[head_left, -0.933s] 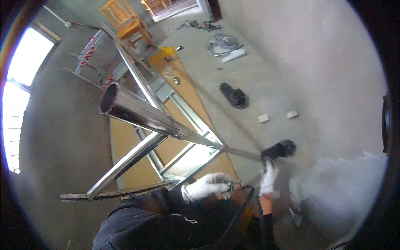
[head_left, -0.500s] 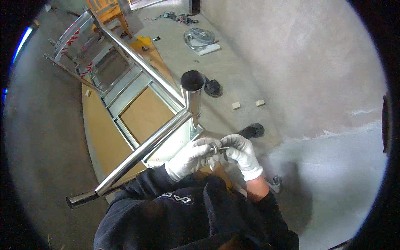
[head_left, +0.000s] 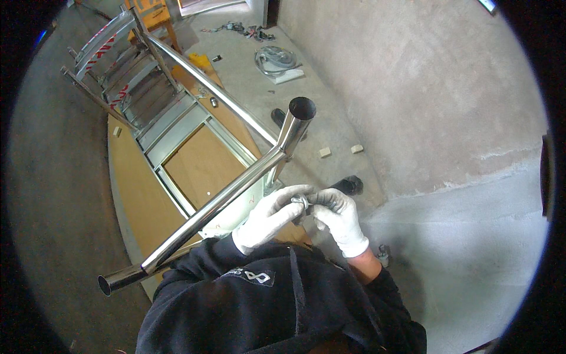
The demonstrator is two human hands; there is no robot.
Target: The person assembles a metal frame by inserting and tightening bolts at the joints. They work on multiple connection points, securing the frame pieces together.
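Both hands wear white gloves and meet in front of my chest. My left hand (head_left: 268, 215) is closed, pinching a small silver ring-shaped metal fitting (head_left: 301, 200) between thumb and fingers. Close against it, my right hand (head_left: 339, 218) is closed too, its fingertips at the fitting's right side on a thin metal rod (head_left: 311, 205); only a short bit of the rod shows. Just beyond the hands is a shiny steel tube frame (head_left: 215, 203), with a wide open-ended tube (head_left: 295, 121) sticking up at its corner.
The frame runs back left over brown board (head_left: 206, 165), its far end wrapped in red-and-white film (head_left: 106, 47). Two pale blocks (head_left: 325, 152), a coiled clear hose (head_left: 276, 59) and a wooden chair (head_left: 154, 17) stand on the concrete floor. A plastered wall (head_left: 424, 100) rises at right.
The fitting has turned in my left fingers. My right hand has come closer to it, and less of the thin rod shows. The view has shifted slightly over the frame.
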